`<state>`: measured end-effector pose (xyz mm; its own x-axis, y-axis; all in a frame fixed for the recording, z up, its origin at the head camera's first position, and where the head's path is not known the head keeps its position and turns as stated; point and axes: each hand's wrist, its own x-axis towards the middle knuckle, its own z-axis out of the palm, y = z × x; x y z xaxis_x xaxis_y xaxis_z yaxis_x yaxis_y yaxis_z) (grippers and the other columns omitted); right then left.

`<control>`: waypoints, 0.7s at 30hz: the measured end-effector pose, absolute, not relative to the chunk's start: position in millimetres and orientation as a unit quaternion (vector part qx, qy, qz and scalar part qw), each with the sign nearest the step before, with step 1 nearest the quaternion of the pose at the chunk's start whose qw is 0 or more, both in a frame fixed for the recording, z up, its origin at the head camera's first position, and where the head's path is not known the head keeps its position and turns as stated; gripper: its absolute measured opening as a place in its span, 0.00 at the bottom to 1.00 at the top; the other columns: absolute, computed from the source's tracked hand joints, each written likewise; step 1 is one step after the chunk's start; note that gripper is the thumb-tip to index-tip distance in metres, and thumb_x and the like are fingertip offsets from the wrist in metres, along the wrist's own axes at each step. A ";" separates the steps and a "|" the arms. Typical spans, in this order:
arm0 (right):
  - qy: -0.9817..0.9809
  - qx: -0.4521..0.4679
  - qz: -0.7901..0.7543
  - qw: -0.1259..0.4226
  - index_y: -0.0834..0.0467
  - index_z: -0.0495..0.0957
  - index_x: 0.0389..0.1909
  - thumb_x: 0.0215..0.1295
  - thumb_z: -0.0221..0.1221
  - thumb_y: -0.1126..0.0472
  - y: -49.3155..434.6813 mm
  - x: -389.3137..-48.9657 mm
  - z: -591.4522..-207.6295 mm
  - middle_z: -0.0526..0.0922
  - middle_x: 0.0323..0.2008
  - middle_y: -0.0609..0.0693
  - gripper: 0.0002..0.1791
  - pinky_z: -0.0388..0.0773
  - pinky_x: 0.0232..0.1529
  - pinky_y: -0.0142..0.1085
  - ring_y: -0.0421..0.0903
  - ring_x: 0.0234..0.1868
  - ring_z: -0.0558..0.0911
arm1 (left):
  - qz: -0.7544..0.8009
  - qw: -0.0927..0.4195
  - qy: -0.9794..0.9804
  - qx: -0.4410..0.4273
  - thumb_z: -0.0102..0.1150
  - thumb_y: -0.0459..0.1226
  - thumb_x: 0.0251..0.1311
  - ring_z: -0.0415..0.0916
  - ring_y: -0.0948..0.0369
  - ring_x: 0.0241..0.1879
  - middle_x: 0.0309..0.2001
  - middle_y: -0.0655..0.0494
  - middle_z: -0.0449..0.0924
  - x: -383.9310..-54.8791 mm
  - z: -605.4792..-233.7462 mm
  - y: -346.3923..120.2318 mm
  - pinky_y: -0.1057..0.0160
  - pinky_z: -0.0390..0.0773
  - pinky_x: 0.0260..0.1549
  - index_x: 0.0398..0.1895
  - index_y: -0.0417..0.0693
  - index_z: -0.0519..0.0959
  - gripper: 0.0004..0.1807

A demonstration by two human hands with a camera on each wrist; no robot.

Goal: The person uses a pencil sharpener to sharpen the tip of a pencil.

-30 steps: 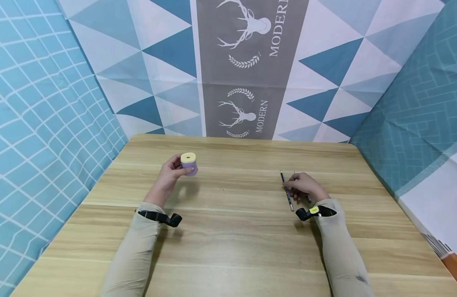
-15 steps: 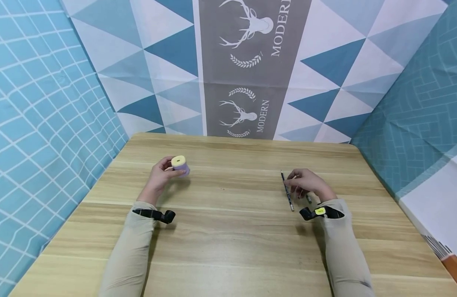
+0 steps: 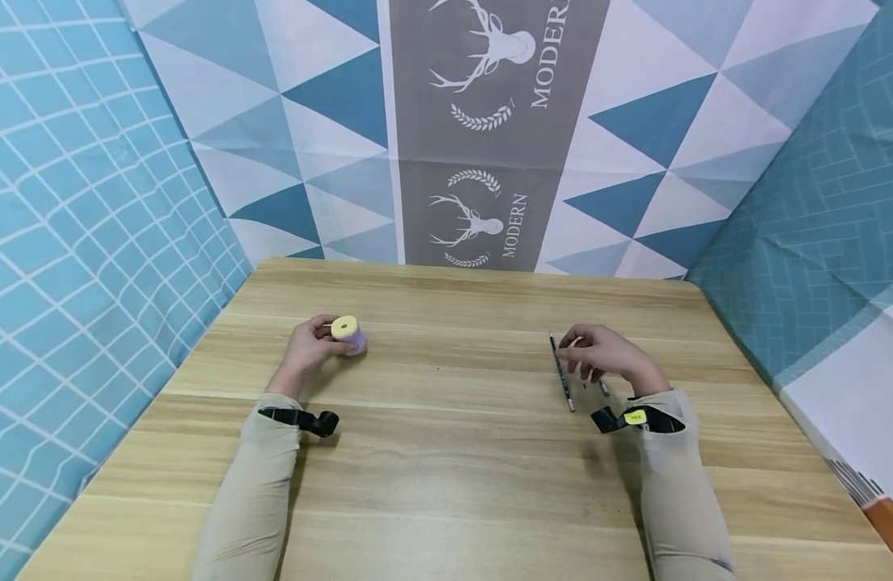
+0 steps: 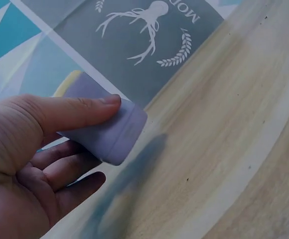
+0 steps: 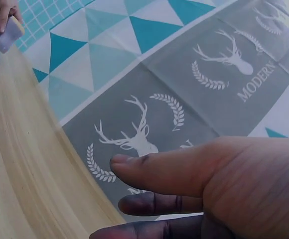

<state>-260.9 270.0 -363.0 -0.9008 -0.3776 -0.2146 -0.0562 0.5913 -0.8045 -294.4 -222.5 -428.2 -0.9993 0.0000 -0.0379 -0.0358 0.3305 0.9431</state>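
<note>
In the head view my left hand (image 3: 306,349) holds a lavender pencil sharpener (image 3: 353,340) with a yellow top that has a small dark hole. The left wrist view shows the thumb laid along the body of the sharpener (image 4: 117,132), which tilts above the table, with fingers behind it. On the right, a dark pencil (image 3: 565,379) lies on the table, light end toward me. Just over it hovers my right hand (image 3: 606,353), fingers loosely bent and gripping nothing. A second pencil (image 3: 603,387) is mostly hidden under that hand.
The wooden table (image 3: 446,452) stretches between and in front of the hands. Behind it hangs a patterned cloth (image 3: 482,145) with deer heads. Blue tiled cloths (image 3: 76,210) flank the table on the left and right. Both wrists wear black camera straps.
My left hand has moved left and slightly toward me, and the sharpener in it has tilted. The right hand has shifted a little to the right, showing more of the second pencil's end.
</note>
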 end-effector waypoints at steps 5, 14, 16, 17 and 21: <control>0.878 -0.134 -0.421 0.184 0.70 0.72 0.54 0.73 0.56 0.57 267.9 -259.2 -360.1 0.82 0.33 0.59 0.20 0.82 0.24 0.42 0.51 0.25 0.80 | 0.543 0.017 0.839 -0.009 0.71 0.27 0.51 0.71 0.40 0.61 0.60 0.29 0.73 -294.9 -431.3 -226.1 0.48 0.71 0.64 0.64 0.30 0.68 0.36; 0.884 -0.144 -0.407 0.180 0.69 0.74 0.52 0.74 0.56 0.56 267.9 -254.6 -354.0 0.82 0.34 0.60 0.19 0.83 0.25 0.44 0.56 0.29 0.79 | 0.503 0.025 0.864 0.007 0.72 0.28 0.50 0.69 0.39 0.62 0.60 0.29 0.73 -292.4 -431.4 -226.0 0.42 0.66 0.66 0.67 0.31 0.66 0.39; 0.888 -0.150 -0.397 0.175 0.70 0.75 0.51 0.74 0.55 0.55 267.5 -253.4 -352.2 0.82 0.34 0.60 0.19 0.83 0.27 0.45 0.56 0.31 0.79 | 0.496 0.029 0.868 0.013 0.73 0.29 0.50 0.68 0.38 0.63 0.61 0.29 0.72 -292.1 -428.9 -225.2 0.41 0.64 0.67 0.69 0.32 0.64 0.42; 0.892 -0.152 -0.390 0.173 0.69 0.75 0.50 0.74 0.55 0.55 267.4 -252.8 -351.2 0.82 0.34 0.60 0.19 0.83 0.28 0.46 0.56 0.32 0.79 | 0.494 0.034 0.869 0.016 0.73 0.29 0.50 0.67 0.38 0.64 0.62 0.28 0.70 -291.9 -427.4 -224.9 0.40 0.63 0.68 0.70 0.32 0.62 0.44; 0.910 -0.161 -0.349 0.155 0.68 0.77 0.50 0.74 0.55 0.54 266.9 -249.0 -346.3 0.82 0.38 0.60 0.20 0.83 0.34 0.49 0.57 0.38 0.80 | 0.468 0.073 0.880 0.027 0.73 0.33 0.51 0.60 0.35 0.67 0.67 0.26 0.62 -289.7 -419.8 -224.7 0.38 0.57 0.69 0.75 0.34 0.51 0.52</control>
